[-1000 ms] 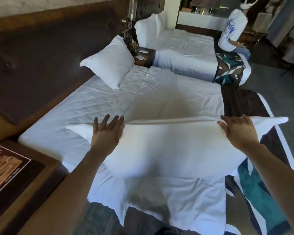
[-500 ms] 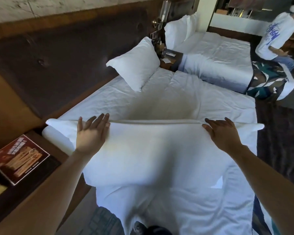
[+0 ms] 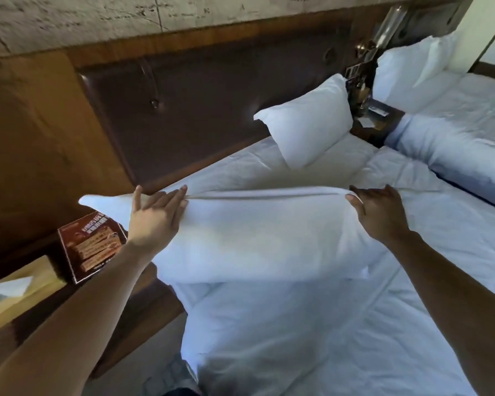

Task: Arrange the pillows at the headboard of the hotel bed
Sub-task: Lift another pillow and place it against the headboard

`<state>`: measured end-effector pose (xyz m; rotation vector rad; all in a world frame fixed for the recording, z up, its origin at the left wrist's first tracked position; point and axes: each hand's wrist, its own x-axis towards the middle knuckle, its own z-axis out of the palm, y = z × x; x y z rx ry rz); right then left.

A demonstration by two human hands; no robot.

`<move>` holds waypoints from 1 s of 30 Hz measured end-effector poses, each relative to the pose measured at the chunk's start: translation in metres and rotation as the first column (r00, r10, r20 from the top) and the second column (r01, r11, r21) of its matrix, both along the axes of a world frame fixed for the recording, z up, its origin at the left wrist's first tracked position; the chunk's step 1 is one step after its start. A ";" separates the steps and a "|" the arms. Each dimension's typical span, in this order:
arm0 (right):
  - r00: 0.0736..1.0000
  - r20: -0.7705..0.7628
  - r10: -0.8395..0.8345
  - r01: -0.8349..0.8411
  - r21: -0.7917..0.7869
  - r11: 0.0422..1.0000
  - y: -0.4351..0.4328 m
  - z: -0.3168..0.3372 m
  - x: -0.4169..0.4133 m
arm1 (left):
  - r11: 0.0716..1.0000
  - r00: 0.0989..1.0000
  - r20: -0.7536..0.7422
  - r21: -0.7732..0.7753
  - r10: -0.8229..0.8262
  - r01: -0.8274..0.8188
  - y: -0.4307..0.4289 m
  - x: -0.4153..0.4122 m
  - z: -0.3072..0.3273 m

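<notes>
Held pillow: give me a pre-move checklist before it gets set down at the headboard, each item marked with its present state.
1. Left hand gripping the held pillow by its top edge: ok.
2. Right hand gripping the same edge: ok.
3. Bare sheet free at the headboard, left of the placed pillow: ok.
4. Pillow's left corner clear of the nightstand booklet: not ok, it overhangs.
5. Pillow's lower edge lifted off the duvet: cannot tell.
</notes>
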<state>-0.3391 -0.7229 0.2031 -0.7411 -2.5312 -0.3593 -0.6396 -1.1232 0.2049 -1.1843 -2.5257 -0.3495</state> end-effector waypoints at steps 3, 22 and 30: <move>1.000 0.011 0.006 -0.006 -0.013 1.000 0.018 0.008 -0.061 | 0.999 0.998 -0.033 0.014 0.047 -0.047 0.004 -0.040 0.005; 0.979 0.198 -0.048 0.076 -0.140 0.987 0.187 -0.038 -0.449 | 0.984 0.990 0.030 0.102 0.141 -0.144 0.132 -0.246 -0.079; 0.902 0.192 0.386 -0.282 -0.414 0.866 0.109 -0.105 -0.600 | 0.950 0.943 0.173 -0.178 0.286 -0.256 0.185 -0.361 -0.136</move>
